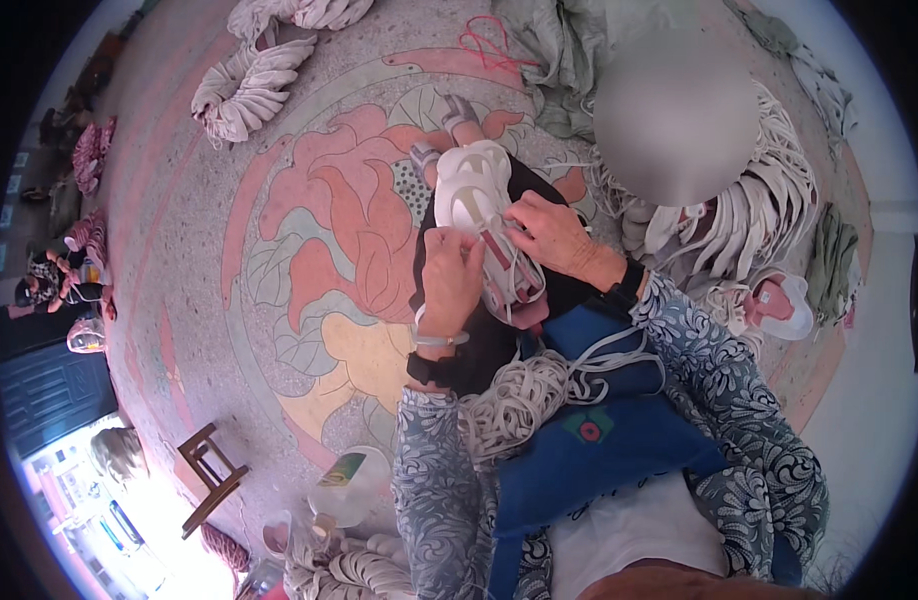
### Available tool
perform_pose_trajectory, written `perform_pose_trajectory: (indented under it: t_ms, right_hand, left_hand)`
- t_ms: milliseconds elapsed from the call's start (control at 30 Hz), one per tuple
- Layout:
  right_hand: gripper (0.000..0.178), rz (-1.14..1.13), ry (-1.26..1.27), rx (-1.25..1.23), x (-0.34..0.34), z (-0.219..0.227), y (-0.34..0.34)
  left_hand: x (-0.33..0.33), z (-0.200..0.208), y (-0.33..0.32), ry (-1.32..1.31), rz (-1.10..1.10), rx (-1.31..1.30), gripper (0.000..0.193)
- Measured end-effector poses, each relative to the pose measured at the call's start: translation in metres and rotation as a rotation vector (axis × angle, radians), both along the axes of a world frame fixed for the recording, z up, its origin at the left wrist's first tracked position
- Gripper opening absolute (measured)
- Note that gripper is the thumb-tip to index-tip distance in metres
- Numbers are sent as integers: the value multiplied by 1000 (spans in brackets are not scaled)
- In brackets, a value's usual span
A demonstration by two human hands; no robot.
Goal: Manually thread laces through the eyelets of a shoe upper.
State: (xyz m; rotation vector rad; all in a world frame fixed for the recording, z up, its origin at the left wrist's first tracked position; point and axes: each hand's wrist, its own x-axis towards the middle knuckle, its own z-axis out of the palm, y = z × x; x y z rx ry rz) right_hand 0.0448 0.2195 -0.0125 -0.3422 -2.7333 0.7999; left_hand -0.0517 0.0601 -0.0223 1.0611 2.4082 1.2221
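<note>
Across my lap lies a stack of white shoe uppers point(471, 190) with a pink-and-white laced part point(501, 265) at the near end. My left hand point(451, 275) is closed in a pinch at the left side of the near upper. My right hand point(554, 235) pinches just to its right, close to the eyelets. A thin white shoelace seems to run between the fingertips, though the fingers partly cover it. On the blue apron point(609, 460) rests a tangled bundle of white shoelaces point(519, 400), some strands trailing right.
Fanned-out shoe uppers point(247, 90) lie at the far left, with another large pile point(779, 215) at the right. A grey-green sack point(559, 60) and red cord point(487, 45) lie beyond. Near left are a wooden stool point(214, 475) and a plastic jug point(351, 485).
</note>
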Motion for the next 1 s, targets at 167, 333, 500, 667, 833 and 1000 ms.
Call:
perform_pose_trajectory:
  t_ms: [167,333,500,667,833,1000]
  right_hand:
    - [14,7,18,-49,-6,-4,-6]
    - [12,1,62,-78,-7,-10,-8]
    - [11,146,125,154,-12,0,-7]
    - [10,77,4,111,-10,-5,6]
    - [17,18,54,-168,21,3,3]
    - [26,66,-116,38,26,4,-12]
  left_hand:
    - [4,7,1,-31,9,-59,18]
    - [9,4,2,-42,33,-97,20]
    - [9,2,0,28,28,-113,17]
    - [-20,-17,-35,-790,172,282,12]
    - [-23,5,-69,-1212,326,551,15]
    - [-3,10,-57,-293,270,73,26]
